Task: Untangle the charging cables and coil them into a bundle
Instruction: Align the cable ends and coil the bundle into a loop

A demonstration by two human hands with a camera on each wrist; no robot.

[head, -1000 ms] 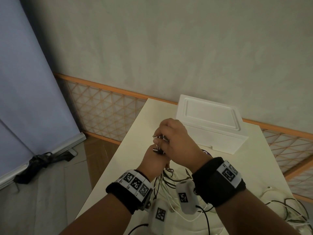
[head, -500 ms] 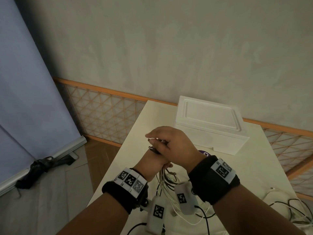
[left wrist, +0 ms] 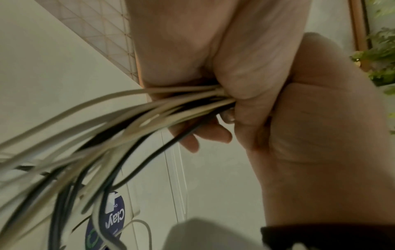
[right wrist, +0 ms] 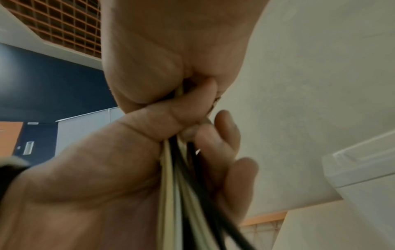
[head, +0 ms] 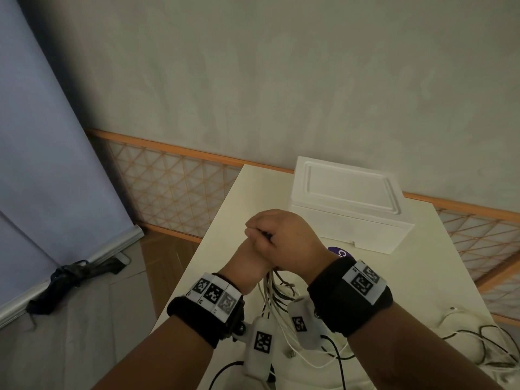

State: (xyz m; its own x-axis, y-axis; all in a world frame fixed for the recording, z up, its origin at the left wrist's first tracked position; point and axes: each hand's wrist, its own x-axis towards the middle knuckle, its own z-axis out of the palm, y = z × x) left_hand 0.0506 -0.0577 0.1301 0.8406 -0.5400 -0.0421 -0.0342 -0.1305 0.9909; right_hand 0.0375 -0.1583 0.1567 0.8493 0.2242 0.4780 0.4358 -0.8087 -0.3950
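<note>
Both fists are clenched on the charging cables (head: 274, 288), your right hand (head: 284, 237) stacked over your left hand (head: 247, 257) above the table (head: 408, 277). Loose strands hang near you. Keep the left grasp firm, and draw strands through with the right slowly so loops don't snag.

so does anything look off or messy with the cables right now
Nothing looks damaged. Both hands, left hand and right hand, grip one mixed bunch of white and black cables. Below the grip the strands fan out loose and crossed, and more loose cables lie on the table.
</note>
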